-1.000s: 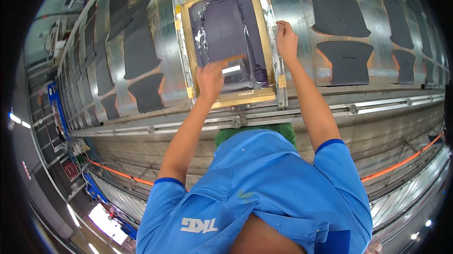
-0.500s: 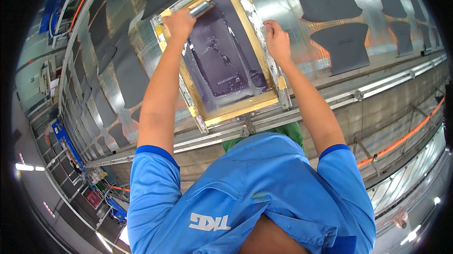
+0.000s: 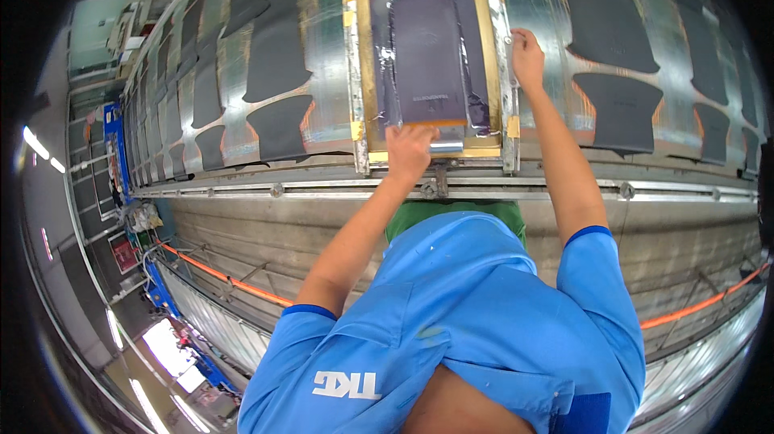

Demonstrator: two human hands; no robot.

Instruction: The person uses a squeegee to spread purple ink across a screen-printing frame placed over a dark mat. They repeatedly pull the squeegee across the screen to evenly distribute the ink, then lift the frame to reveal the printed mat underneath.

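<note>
A screen-printing frame [image 3: 363, 87] with yellow-taped inner edges lies on the long table before me. Dark purple ink covers its mesh [image 3: 427, 39], with wet, shiny ridges along both sides. My left hand [image 3: 409, 150] is closed round a squeegee [image 3: 447, 141] with a metal holder and an orange blade edge. The squeegee stands crosswise on the mesh, close to the frame's near end. At the frame's right side, my right hand [image 3: 527, 57] has its fingers bent against the outer rail, seemingly gripping it. Its fingertips are partly hidden.
Dark grey cut fabric panels [image 3: 617, 112] lie on the shiny table to both sides of the frame. A metal rail [image 3: 322, 191] runs along the table's near edge, with a bracket [image 3: 439, 180] below the frame. An orange pipe [image 3: 226, 277] runs lower down.
My left hand has drawn the squeegee from the frame's far end to its near end, across the ink. My right hand stays at the right rail. The view has turned, so the frame looks straighter.
</note>
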